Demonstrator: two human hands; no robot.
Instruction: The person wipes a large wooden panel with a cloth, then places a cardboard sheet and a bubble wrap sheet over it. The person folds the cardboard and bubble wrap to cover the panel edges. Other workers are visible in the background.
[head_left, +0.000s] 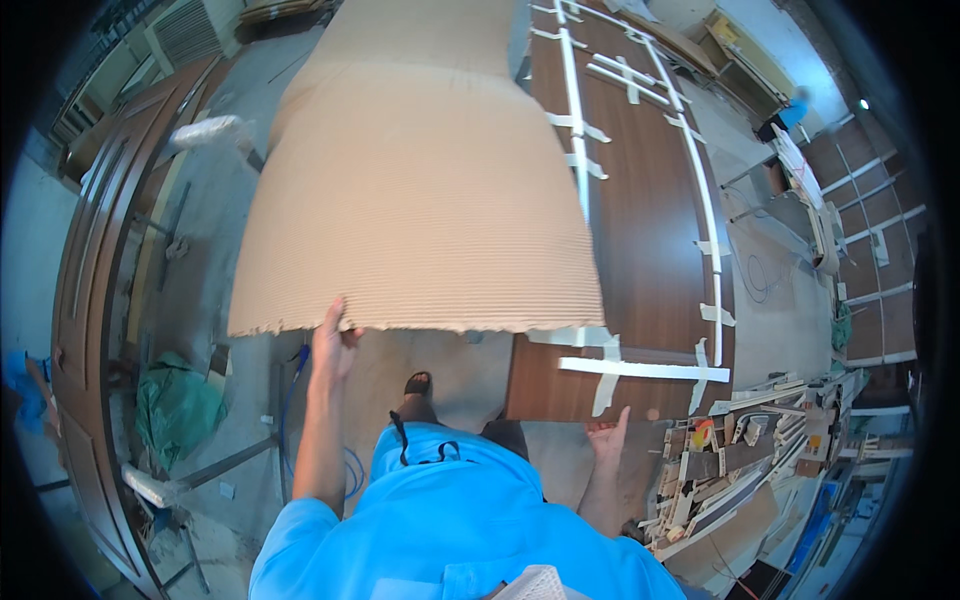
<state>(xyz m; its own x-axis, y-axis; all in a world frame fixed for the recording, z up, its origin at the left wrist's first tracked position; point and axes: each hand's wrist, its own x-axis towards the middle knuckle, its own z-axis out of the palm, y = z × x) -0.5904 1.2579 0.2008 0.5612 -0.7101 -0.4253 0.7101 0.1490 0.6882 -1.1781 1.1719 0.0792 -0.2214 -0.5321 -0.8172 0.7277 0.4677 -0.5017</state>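
Observation:
A large sheet of corrugated cardboard [420,200] stretches away in front of me, its near edge ragged. My left hand [334,338] grips that edge left of its middle, thumb on top and fingers beneath. Partly covered by the sheet is a dark brown door panel [640,220], with white strips [640,371] taped along its borders and across its near end. My right hand [606,436] is at the panel's near edge, palm up, thumb stretched out and apart from the fingers. It holds nothing that I can see; whether it touches the panel I cannot tell.
Another brown door [85,290] stands at the left beside padded support arms [205,132] and a green bag [180,405]. Offcuts [740,465] pile up at the lower right. A hose [755,280] lies on the floor. Other people in blue [792,113] appear at far right and left.

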